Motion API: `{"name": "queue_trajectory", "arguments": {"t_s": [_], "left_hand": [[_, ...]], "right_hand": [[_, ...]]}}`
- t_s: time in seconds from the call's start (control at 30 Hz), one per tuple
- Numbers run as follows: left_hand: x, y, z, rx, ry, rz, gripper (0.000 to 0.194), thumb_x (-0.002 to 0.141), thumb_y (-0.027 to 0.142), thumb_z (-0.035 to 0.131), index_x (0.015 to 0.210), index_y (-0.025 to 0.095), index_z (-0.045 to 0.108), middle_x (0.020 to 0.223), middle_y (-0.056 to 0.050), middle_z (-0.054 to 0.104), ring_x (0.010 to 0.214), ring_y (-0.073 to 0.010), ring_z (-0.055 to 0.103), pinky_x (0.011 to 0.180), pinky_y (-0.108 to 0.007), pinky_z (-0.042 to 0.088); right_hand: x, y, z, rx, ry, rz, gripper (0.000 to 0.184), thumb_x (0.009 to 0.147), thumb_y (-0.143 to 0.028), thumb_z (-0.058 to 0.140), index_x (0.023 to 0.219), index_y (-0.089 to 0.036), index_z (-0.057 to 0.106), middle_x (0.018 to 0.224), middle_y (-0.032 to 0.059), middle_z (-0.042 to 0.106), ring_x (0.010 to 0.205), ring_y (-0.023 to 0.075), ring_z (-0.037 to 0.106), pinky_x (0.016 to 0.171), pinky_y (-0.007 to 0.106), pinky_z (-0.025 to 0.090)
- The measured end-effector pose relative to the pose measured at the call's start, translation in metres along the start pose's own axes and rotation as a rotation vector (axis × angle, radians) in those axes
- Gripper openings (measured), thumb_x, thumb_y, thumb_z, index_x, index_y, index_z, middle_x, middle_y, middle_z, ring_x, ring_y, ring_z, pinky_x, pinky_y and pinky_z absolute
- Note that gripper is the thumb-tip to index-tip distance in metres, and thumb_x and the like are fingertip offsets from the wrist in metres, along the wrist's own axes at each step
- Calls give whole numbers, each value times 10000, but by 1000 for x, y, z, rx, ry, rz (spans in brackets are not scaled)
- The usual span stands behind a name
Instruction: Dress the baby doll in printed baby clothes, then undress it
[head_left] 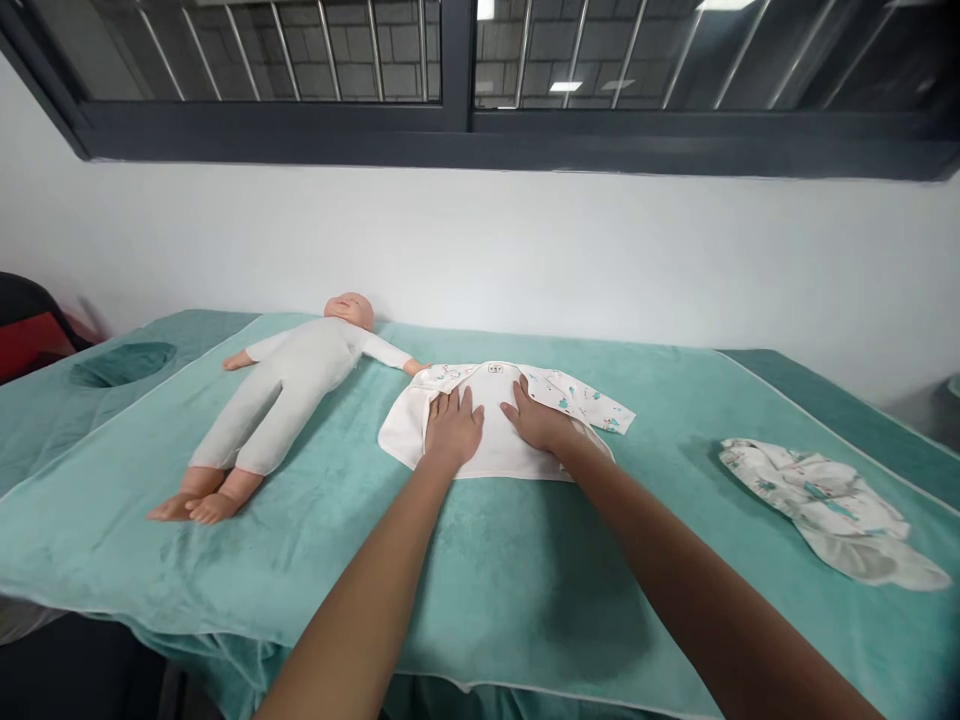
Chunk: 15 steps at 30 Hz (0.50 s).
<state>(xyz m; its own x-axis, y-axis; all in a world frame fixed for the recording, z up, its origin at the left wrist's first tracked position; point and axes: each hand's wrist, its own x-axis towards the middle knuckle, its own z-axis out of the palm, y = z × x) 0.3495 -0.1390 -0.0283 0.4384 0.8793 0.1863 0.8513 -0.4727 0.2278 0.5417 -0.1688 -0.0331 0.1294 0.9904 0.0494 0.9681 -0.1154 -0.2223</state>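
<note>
A white baby shirt (491, 452) with a small coloured print on its sleeves lies spread open on the green cover, its neck toward the wall. My left hand (454, 432) rests flat on its left part, fingers extended at the edge of the open front panel. On the right part, my right hand (537, 416) lies with fingers spread, some of them against the other panel's edge. A baby doll (300, 370) in white clothing lies on its back to the left, its hand touching or very near the shirt's left sleeve.
A crumpled printed white garment (832, 510) lies at the right of the green-covered bed (480, 580). The bed's head end has a round hole (124, 365) at far left. A white wall (480, 250) and a dark-framed window (457, 135) stand behind.
</note>
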Motion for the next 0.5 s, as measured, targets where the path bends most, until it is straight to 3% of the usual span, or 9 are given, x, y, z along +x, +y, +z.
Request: {"name": "queue_trajectory", "arguments": {"t_s": [0.23, 0.5], "left_hand": [[-13, -1, 1, -3, -12, 40, 625, 977, 444, 178, 1498, 122, 300, 1574, -145, 254, 1464, -266, 201, 1195, -446, 134], [-30, 0, -6, -5, -32, 62, 599, 976, 452, 207, 1499, 179, 310, 1579, -121, 252, 1463, -252, 212, 1188, -450, 173]], "right_hand": [[-23, -19, -2, -99, 37, -90, 766, 959, -568, 157, 1506, -38, 238, 1588, 164, 150, 1462, 304, 176, 1157, 475, 237], [-43, -32, -3, -153, 48, -142, 729, 970, -543, 183, 1498, -50, 274, 1584, 152, 174, 1470, 285, 151, 1163, 473, 211]]}}
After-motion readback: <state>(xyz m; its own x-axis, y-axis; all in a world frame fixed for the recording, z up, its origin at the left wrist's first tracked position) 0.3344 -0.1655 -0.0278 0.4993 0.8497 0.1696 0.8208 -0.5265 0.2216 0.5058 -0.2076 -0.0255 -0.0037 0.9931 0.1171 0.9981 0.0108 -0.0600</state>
